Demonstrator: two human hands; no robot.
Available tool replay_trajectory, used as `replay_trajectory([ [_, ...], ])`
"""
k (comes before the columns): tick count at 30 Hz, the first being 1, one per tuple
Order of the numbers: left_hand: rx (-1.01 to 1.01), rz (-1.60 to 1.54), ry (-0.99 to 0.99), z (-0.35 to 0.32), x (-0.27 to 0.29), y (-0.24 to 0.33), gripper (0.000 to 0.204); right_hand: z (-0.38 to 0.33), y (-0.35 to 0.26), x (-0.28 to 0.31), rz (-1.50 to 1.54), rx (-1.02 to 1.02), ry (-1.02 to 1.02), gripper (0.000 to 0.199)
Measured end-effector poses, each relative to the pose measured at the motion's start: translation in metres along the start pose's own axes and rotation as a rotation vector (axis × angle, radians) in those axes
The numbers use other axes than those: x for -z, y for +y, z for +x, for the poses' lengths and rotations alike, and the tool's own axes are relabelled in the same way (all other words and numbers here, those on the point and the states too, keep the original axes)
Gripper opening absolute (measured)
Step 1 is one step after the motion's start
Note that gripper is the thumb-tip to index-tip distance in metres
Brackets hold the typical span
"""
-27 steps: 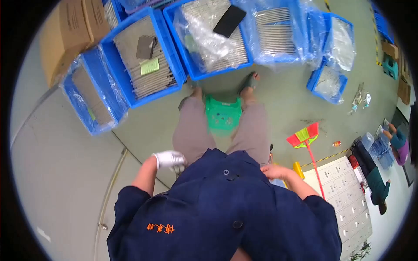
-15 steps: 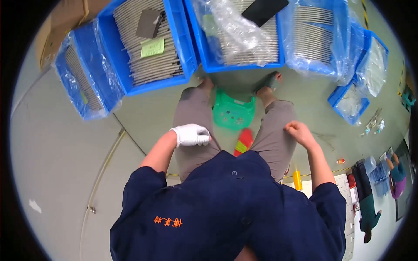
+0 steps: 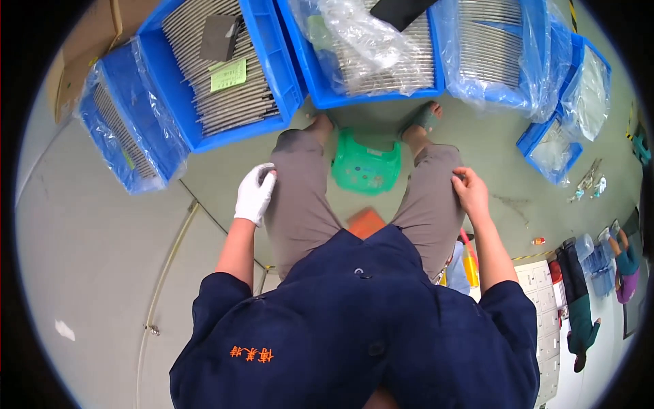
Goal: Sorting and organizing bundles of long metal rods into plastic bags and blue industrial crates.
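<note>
My left hand [image 3: 255,194], in a white glove, rests against the outer side of my left thigh. Its fingers are loosely bent and the thumb stands apart, with nothing seen in it. My bare right hand [image 3: 471,194] is beside my right knee, fingers slightly curled and apart, also holding nothing that shows. Between my lower legs a green plastic stool [image 3: 368,163] stands on the floor. Ahead of my feet is a blue crate [image 3: 293,75] of thin metal rods [image 3: 235,109], with a dark flat block [image 3: 219,37] and a yellow-green paper slip [image 3: 228,75] on them.
More blue crates with rods flank it, some lined with clear plastic bags [image 3: 381,34]. A black flat object [image 3: 402,10] lies on the middle one. Smaller blue bins [image 3: 548,153] stand at right. Loose scraps [image 3: 591,180] lie on the floor. Another person [image 3: 579,313] is at far right.
My left hand has moved from my lap outward and forward to the side of my thigh. The right hand has shifted slightly forward, its fingers loosening from a closed curl.
</note>
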State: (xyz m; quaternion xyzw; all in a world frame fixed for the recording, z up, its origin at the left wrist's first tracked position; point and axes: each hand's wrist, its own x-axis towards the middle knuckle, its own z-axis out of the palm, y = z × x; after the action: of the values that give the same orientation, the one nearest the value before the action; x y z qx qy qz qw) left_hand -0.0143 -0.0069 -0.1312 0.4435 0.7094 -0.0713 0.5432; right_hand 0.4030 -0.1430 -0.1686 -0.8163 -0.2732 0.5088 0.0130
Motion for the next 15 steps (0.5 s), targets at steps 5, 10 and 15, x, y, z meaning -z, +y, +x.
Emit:
replay_trajectory([
  [5, -0.485, 0.313, -0.193, 0.019, -0.008, 0.072, 0.025, 0.032, -0.024, 0.004, -0.210, 0.314, 0.103, 0.016],
  [10, -0.761, 0.139, -0.524, 0.047, -0.034, 0.167, 0.026, 0.071, -0.075, -0.025, -0.017, 0.442, -0.278, 0.017],
  [15, -1.086, 0.183, -0.400, 0.084, -0.039, 0.218, 0.030, 0.107, -0.092, -0.061, 0.022, 0.501, -0.585, 0.018],
])
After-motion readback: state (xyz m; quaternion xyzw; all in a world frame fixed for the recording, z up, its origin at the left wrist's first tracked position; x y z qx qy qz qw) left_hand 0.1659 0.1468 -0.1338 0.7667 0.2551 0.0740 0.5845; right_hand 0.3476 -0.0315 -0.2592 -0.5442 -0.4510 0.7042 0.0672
